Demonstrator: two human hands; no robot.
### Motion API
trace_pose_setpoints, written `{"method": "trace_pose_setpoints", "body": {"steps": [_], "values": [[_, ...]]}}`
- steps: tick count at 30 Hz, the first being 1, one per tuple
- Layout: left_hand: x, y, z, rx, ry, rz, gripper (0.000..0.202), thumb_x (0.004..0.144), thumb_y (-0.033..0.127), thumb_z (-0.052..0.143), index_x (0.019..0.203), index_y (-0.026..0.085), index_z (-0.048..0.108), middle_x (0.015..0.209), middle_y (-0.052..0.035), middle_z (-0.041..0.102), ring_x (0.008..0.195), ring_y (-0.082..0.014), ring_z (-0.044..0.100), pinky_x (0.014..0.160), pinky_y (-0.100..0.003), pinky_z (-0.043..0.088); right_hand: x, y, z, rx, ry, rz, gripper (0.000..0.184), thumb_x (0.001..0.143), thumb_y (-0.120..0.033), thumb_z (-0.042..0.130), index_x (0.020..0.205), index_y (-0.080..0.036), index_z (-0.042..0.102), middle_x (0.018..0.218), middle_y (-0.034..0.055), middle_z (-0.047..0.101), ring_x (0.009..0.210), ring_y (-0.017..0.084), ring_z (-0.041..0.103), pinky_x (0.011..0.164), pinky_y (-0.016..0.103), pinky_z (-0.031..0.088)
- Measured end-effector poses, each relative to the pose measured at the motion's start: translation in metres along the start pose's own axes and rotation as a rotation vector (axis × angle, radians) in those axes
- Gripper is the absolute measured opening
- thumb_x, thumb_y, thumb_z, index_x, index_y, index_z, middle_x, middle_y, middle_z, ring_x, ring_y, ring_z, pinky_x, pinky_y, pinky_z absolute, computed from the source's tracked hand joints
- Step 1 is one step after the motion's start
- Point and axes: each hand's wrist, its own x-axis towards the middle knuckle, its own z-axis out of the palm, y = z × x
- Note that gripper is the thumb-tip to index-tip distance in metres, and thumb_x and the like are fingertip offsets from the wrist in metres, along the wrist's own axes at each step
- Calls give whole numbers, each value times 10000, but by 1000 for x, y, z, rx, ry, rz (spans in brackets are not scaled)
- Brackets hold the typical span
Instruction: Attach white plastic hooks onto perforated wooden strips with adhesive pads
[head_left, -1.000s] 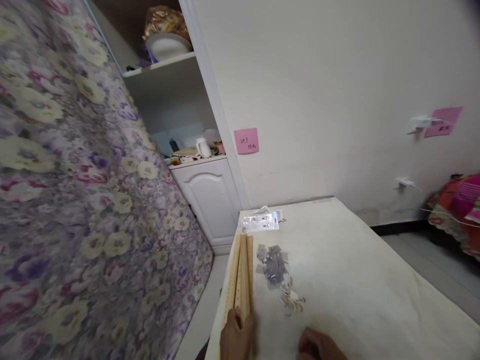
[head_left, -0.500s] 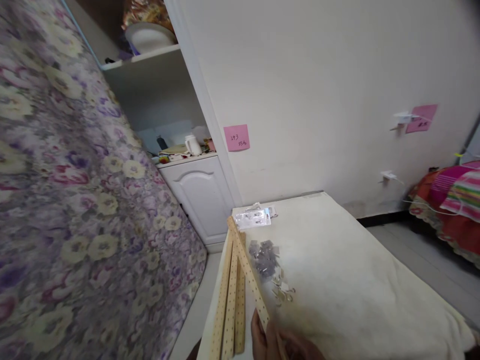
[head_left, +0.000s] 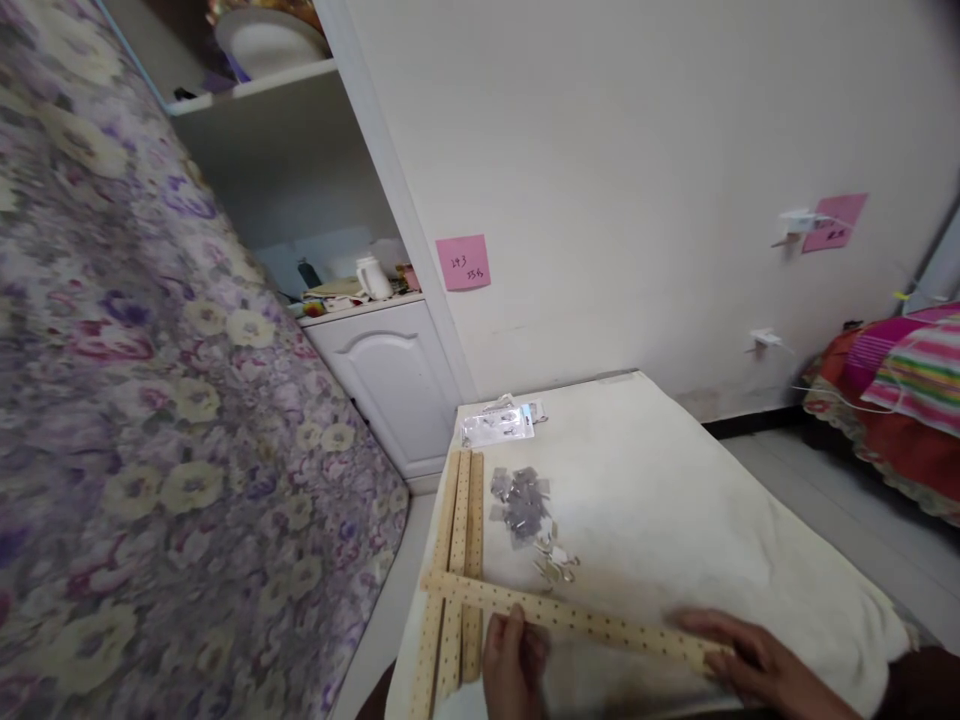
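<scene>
My left grip (head_left: pixel 517 645) is clamped on a wooden strip (head_left: pixel 592 620) full of small holes, the thumb laid over its front face and the fingers behind it, left of its middle. My right grip (head_left: pixel 731 650) is closed on the strip's right end, a little blurred. Between my two hands the strip runs across the near part of the pale desk (head_left: pixel 675 490), tilted so that its left end sits farther from me than its right. That left end crosses over three other strips (head_left: pixel 452 520), which lie side by side, lengthwise, along the desk's left edge; I can't tell whether it touches them. Just beyond the strip I have a small heap of pale hooks (head_left: pixel 555 563), and past those a pile of grey bags (head_left: pixel 520 505). Near the far left corner lies a shiny clear packet (head_left: pixel 496 425). A pink note (head_left: pixel 463 263) is stuck on the wall (head_left: pixel 600 200) behind, with a white cabinet (head_left: pixel 394 370) and a flowered curtain (head_left: pixel 187 420) to my left.
</scene>
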Motion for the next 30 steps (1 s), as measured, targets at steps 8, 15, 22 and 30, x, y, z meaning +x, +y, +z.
{"method": "trace_pose_setpoints", "body": {"steps": [8,15,22,30], "values": [[-20,-25,31,-134,-196,-351,382,649,445,746,787,169,521,745,-46,700,473,-81,580,445,-174,391,15,19,-56,-288,344,-150,428,674,-463,663,1035,-234,685,1008,92,692,918,268,627,792,324,509],[-19,-25,25,162,-434,-414,347,737,476,581,859,155,531,709,-49,680,467,-99,584,413,-176,345,25,45,-82,-523,288,-244,347,713,-351,618,1031,-238,699,988,87,677,967,263,618,904,381,480],[2,-9,-18,629,-221,286,369,803,464,488,1033,186,563,810,-33,635,638,-162,600,606,-292,491,24,55,-81,-518,349,-250,361,712,-323,587,1049,-229,676,993,92,665,975,263,615,890,389,491],[31,-20,-53,1081,-59,790,468,826,268,456,1273,130,462,1252,-178,475,1169,-286,498,971,-478,437,26,52,-87,-518,261,-233,322,718,-319,598,1015,-228,681,1014,102,659,992,264,606,909,384,470]]}}
